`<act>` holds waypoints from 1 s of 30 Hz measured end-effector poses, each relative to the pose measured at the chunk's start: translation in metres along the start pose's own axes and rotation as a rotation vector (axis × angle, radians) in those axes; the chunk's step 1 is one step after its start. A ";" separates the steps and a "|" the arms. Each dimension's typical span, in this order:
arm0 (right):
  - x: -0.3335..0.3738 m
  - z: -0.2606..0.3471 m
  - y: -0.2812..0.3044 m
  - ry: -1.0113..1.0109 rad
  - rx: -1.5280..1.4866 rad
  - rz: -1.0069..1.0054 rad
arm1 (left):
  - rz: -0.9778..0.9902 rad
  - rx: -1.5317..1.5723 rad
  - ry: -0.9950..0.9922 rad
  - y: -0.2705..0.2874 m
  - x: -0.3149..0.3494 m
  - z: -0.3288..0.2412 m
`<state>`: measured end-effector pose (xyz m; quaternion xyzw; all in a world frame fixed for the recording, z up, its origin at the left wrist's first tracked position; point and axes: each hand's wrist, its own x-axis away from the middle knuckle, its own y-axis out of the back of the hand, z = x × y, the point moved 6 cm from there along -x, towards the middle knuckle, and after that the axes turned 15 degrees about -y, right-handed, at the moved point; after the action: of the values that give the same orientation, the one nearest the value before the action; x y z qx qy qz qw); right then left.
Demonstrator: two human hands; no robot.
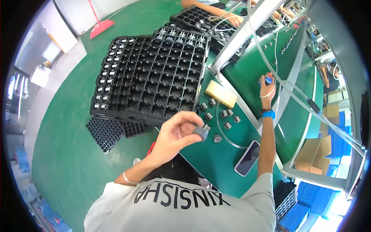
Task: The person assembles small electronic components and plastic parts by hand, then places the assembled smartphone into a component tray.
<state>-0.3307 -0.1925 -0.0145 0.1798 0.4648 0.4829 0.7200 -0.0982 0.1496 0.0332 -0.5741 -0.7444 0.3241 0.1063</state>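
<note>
Between the thumb and fingers of my left hand (pixel 176 133) is a small dark-grey round part (pixel 200 133) with a shiny metal end. I hold it above the near edge of the green table (pixel 197 154). My right hand (pixel 267 92) reaches forward over the green belt surface and is closed round a small blue-and-dark part (pixel 266 80); its kind is too small to make out. Several small black-and-silver parts (pixel 224 113) lie loose on the table between my hands. One grey round part (pixel 217 138) sits nearest my left hand.
Stacked black compartment trays (pixel 154 77) stand at the left, with metal-pinned parts in their far row and silver pieces along the left. A yellow sponge block (pixel 221 94), a phone (pixel 247 158) and a white frame post (pixel 239 42) are close by. Another person's arm (pixel 216 13) works at the far side.
</note>
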 end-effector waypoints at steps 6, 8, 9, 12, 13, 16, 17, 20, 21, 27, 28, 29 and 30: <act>0.106 0.114 0.045 -0.569 -1.142 0.911 | 0.079 -0.155 -0.309 -0.002 -0.030 -0.007; 0.145 0.163 0.072 -0.597 -1.300 1.169 | 0.087 -0.149 -0.298 -0.005 -0.032 -0.006; 0.157 0.177 0.079 -0.535 -1.331 1.288 | 0.099 -0.142 -0.313 -0.007 -0.032 -0.005; 0.173 0.189 0.093 -0.436 -1.221 1.354 | 0.136 -0.136 -0.314 -0.013 -0.029 -0.004; 0.175 0.189 0.095 -0.423 -1.206 1.356 | 0.156 -0.136 -0.306 -0.014 -0.028 -0.003; 0.180 0.185 0.093 -0.472 -1.176 1.389 | 0.158 -0.134 -0.318 -0.016 -0.023 -0.004; 0.182 0.185 0.094 -0.473 -1.174 1.391 | 0.156 -0.133 -0.317 -0.016 -0.021 -0.004; 0.192 0.186 0.099 -0.454 -1.098 1.379 | 0.136 -0.166 -0.329 -0.013 -0.015 -0.003; 0.195 0.186 0.101 -0.453 -1.098 1.387 | 0.137 -0.230 -0.386 -0.013 -0.013 -0.005; 0.180 0.165 0.088 -0.471 -1.202 1.148 | 0.174 -0.539 -0.418 -0.017 -0.026 -0.019; 0.164 0.141 0.073 -0.559 -1.260 1.071 | 0.183 -0.670 -0.493 -0.014 -0.038 -0.032; 0.151 0.138 0.068 -0.582 -1.248 0.943 | 0.187 -0.799 -0.566 -0.005 -0.052 -0.042; 0.136 0.125 0.057 -0.583 -1.114 0.802 | 0.170 -0.871 -0.545 0.011 -0.071 -0.050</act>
<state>-0.2420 -0.0246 0.0210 0.0650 -0.1597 0.8052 0.5674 -0.0405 0.1036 0.0800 -0.5183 -0.7616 0.1294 -0.3670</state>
